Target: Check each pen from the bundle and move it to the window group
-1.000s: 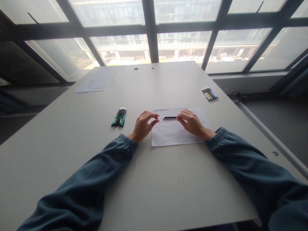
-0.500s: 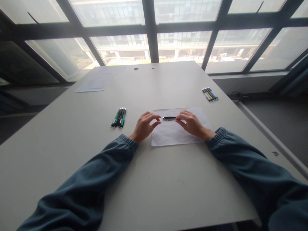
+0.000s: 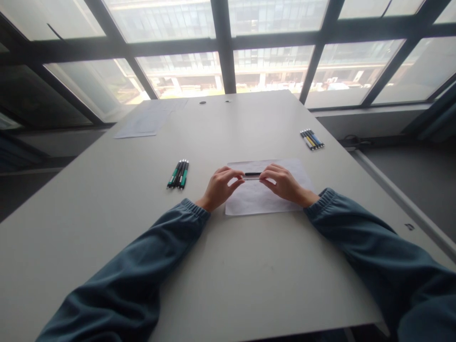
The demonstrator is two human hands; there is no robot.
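Between my two hands stretches a thin pen refill (image 3: 252, 179), level above a white sheet of paper (image 3: 265, 202). My left hand (image 3: 221, 187) pinches its left end between thumb and fingertips. The other end is in the pinch of my right hand (image 3: 281, 183). Just beyond the refill is a black pen barrel (image 3: 252, 174), its right end close to my right fingertips; whether those fingers touch it I cannot tell. A group of green and black pens (image 3: 178, 174) lies left of my left hand.
Several pens with yellow, blue and white parts (image 3: 312, 139) lie in a row near the table's right edge. Thin papers (image 3: 138, 123) are at the far left. The white table (image 3: 221, 266) reaches to the windows, with a small round dark piece (image 3: 203, 102) near its far edge.
My left hand has moved a little to the right, closer to my right hand, so less of the refill shows between them. My right hand has stayed about where it was.
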